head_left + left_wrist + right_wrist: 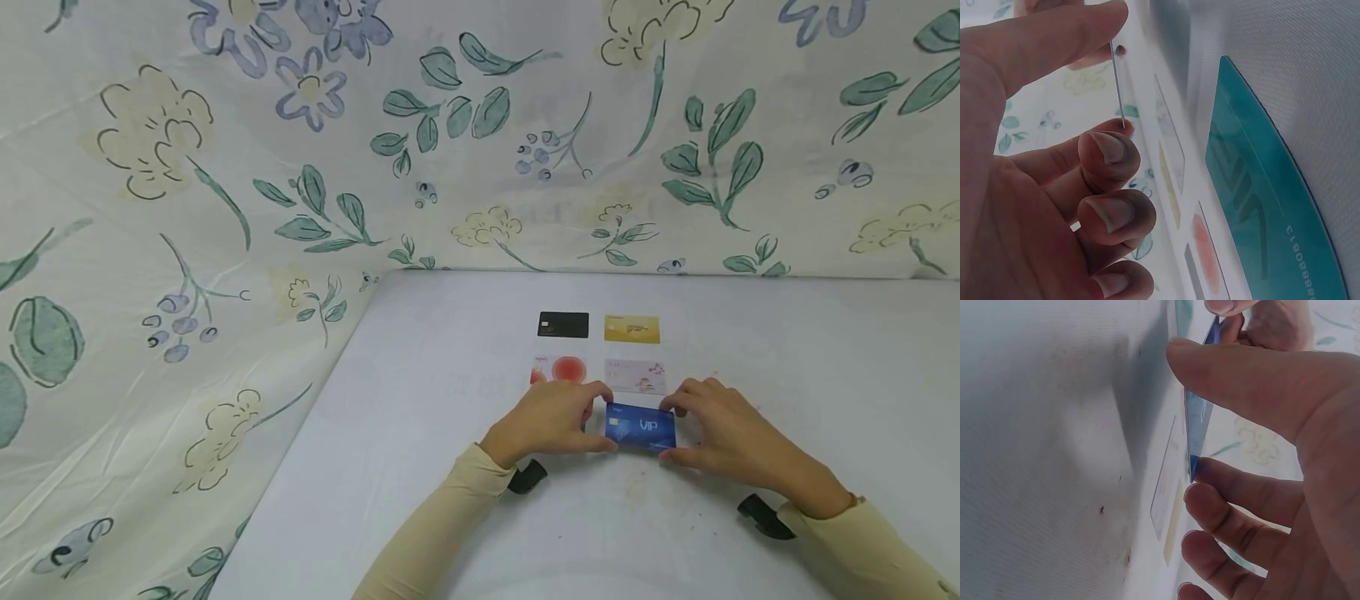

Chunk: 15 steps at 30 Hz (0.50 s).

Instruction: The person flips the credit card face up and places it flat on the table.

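Both forearms reach forward over the white table. The left hand and right hand each hold a narrow thumb-and-finger grip on opposite ends of a blue VIP card, held just in front of four cards lying flat.

Head view: the left hand covers the lower edge of the red-and-white card and the left end of the blue VIP card; the right hand covers its right end. Print on the black card, the yellow card and the pale pink card is too small to read. Both sleeves are cut off by the bottom edge.

Left wrist view: the teal card is cut off at the bottom edge; its embossed number is only partly legible.

Right wrist view: the blue VIP card shows edge-on only; its face is hidden
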Each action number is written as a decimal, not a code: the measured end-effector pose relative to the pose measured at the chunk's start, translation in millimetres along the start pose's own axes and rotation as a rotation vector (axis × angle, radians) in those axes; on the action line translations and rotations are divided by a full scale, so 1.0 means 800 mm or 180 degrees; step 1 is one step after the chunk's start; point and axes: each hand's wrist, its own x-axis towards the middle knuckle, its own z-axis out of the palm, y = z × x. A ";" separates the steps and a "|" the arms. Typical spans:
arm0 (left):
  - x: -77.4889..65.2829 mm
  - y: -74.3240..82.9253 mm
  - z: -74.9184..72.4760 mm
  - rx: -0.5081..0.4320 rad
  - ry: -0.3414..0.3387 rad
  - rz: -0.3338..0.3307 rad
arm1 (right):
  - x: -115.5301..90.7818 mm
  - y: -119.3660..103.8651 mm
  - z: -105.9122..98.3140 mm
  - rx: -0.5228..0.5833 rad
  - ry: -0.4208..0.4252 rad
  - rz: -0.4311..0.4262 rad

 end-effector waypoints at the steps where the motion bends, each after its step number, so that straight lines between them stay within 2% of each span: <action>1: 0.000 0.000 0.000 0.0013 -0.0004 0.0003 | 0.000 0.000 0.000 -0.0002 -0.0008 0.0007; 7: 0.001 0.000 0.003 0.0157 0.0007 0.0049 | 0.001 -0.001 0.003 0.0017 -0.0060 0.0049; 15: 0.003 0.000 0.007 0.0193 -0.0063 0.0004 | 0.002 -0.001 0.006 0.0018 -0.0128 0.0084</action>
